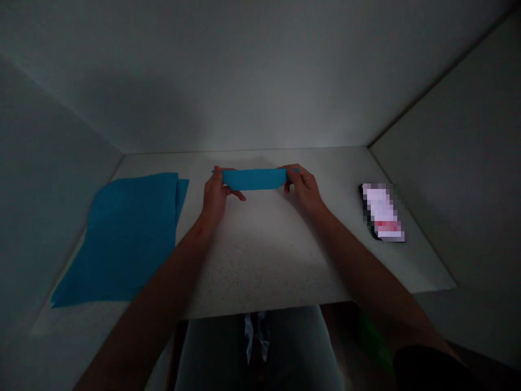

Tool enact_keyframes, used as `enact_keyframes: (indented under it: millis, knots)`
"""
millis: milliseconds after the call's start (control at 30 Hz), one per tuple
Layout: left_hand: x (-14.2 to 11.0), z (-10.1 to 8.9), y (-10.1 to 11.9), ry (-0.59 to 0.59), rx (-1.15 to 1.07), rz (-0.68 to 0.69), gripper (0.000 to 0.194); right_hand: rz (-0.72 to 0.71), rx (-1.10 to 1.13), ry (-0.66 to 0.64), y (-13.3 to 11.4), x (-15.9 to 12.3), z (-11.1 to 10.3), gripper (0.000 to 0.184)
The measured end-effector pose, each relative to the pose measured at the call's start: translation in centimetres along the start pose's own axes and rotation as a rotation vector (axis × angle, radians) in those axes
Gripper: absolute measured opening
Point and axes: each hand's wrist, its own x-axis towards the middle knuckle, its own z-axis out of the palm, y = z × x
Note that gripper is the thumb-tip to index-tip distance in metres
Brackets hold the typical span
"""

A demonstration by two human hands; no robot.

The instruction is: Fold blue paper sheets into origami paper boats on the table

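Observation:
A narrow folded strip of blue paper [255,179] is stretched level between my two hands, above the far half of the table. My left hand [215,193] pinches its left end, thumb on the near face, with a lower finger pointing out to the right. At the other end, my right hand [303,187] grips the strip between thumb and fingers. The strip's lower corners slant inward. Some fingers of both hands are hidden behind it. To the left of my left forearm lies a stack of blue paper sheets [132,239], slightly misaligned at its edges.
A phone [382,212] with a lit, pixelated screen lies on the right of the pale table [252,271]. Walls [244,76] close in the table at the back and both sides. My legs [215,347] are below the front edge.

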Motion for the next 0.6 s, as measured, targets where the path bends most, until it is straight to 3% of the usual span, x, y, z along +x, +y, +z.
enact_keyframes:
  millis: [233,467,600]
  knots:
    - [0.6,-0.3,0.4,0.064,-0.056,0.054,0.070,-0.045,0.024,-0.142,-0.7,-1.0,-0.3,0.059]
    - [0.6,-0.2,0.9,0.066,-0.075,0.030,0.077,-0.056,0.035,-0.348,-2.6,-1.5,-1.6,0.055]
    - [0.7,-0.2,0.8,0.011,-0.071,-0.011,0.089,-0.059,-0.220,-0.430,-5.6,-3.1,-2.6,0.039]
